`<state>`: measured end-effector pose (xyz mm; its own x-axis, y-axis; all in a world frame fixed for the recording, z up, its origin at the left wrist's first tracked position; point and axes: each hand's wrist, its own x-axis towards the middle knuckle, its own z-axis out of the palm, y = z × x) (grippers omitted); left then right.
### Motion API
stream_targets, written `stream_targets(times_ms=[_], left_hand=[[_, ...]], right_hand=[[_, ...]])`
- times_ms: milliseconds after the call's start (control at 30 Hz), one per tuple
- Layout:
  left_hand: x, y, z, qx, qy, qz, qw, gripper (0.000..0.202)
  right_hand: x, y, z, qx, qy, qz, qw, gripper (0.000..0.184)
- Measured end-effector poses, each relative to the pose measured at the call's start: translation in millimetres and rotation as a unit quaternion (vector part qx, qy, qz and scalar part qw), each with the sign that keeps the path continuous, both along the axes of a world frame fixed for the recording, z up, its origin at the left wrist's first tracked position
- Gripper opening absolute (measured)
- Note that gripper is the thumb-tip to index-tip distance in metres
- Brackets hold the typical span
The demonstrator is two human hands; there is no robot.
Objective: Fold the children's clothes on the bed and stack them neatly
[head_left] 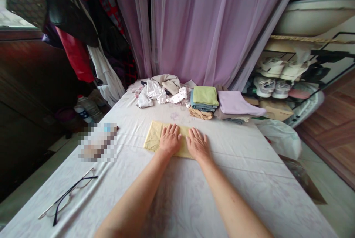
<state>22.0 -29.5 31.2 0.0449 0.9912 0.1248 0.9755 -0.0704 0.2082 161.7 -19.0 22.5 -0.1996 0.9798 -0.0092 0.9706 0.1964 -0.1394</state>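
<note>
A yellow cloth (pixel 154 136), folded into a flat rectangle, lies on the covered table (pixel 238 193). My left hand (pixel 170 140) rests flat on its middle, fingers stretched forward. On the right part of the cloth lies my right hand (pixel 198 143), palm down with its fingers a little spread. Both thumbs point inward, a small gap of yellow fabric showing between them. The cloth's right end is mostly hidden under my right hand.
Behind the cloth stand a folded stack topped with green fabric (pixel 205 95) and another topped with lilac fabric (pixel 235 102). A loose pile of clothes (pixel 158 91) lies back left. Eyeglasses (pixel 68 195) and a blurred-out item (pixel 100 143) sit at left. Shoes (pixel 270 75) fill a rack at right.
</note>
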Motion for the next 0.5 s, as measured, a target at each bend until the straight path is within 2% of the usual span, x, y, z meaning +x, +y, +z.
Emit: stream_targets(times_ms=[100,267,400,500], left_hand=[[-32.2,-0.6,-3.8,0.010,0.008,0.014,1.000,0.051],[-80.6,3.2,-3.0,-0.022,0.023,0.050,0.998,0.052],[-87.6,6.4,-3.1,-0.040,0.032,0.070,0.996,0.054],[-84.0,6.9,-3.1,-0.043,0.034,0.083,0.995,0.059]], right_hand=[[0.1,-1.1,-1.4,0.018,-0.006,0.004,1.000,0.054],[-0.5,-0.5,-3.4,0.021,-0.008,0.002,1.000,0.055],[2.1,0.7,1.0,0.008,-0.005,-0.002,1.000,0.053],[-8.7,-1.0,12.2,0.010,0.011,-0.017,1.000,0.052]])
